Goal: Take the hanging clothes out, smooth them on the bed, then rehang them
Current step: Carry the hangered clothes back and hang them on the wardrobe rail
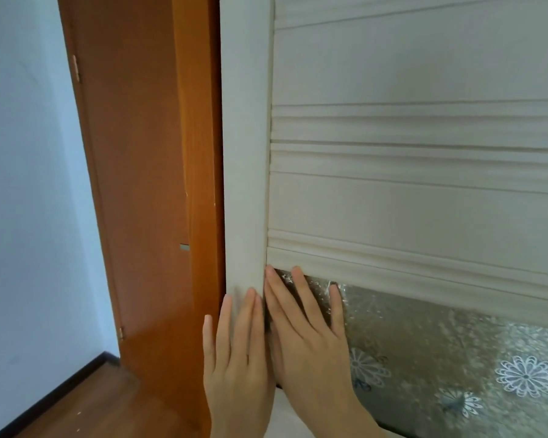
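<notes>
A cream wardrobe door (418, 197) with ribbed mouldings fills the right of the view. Its lower part is a frosted glass panel (456, 358) with white flower patterns. My left hand (234, 352) lies flat with straight fingers on the door's left frame (246, 153). My right hand (307, 336) presses flat on the glass panel just beside it, fingers spread and pointing up. The two hands touch along their inner edges. No clothes or hangers are in view.
An orange-brown wooden door (140, 184) stands just left of the wardrobe, with hinges on its left edge. A pale wall (23, 184) lies further left, with dark skirting and wooden floor (86, 403) below.
</notes>
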{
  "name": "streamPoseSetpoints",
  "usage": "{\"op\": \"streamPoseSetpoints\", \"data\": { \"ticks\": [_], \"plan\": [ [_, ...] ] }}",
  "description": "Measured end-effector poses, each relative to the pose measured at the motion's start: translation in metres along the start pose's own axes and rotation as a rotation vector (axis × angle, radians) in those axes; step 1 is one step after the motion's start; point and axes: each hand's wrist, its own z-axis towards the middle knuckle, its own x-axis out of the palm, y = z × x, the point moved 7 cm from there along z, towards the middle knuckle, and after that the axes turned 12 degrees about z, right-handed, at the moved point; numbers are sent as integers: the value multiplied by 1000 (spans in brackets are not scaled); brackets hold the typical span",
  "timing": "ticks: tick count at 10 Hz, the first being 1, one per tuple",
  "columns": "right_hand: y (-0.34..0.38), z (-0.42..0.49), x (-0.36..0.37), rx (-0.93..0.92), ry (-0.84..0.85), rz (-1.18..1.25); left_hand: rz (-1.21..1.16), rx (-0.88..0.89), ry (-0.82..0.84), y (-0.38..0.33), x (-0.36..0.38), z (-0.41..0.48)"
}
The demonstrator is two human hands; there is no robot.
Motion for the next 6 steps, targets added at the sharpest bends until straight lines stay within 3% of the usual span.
{"op": "streamPoseSetpoints", "data": {
  "ticks": [4,5,6],
  "plan": [
    [3,1,-11,4,29,129,-101,10,18,2,-9,5],
    [-8,-3,-50,13,-3,393,-342,15,0,-3,-30,24],
    [-40,0,-110,157,-96,674,-609,-18,1,-4,-65,50]
  ]
}}
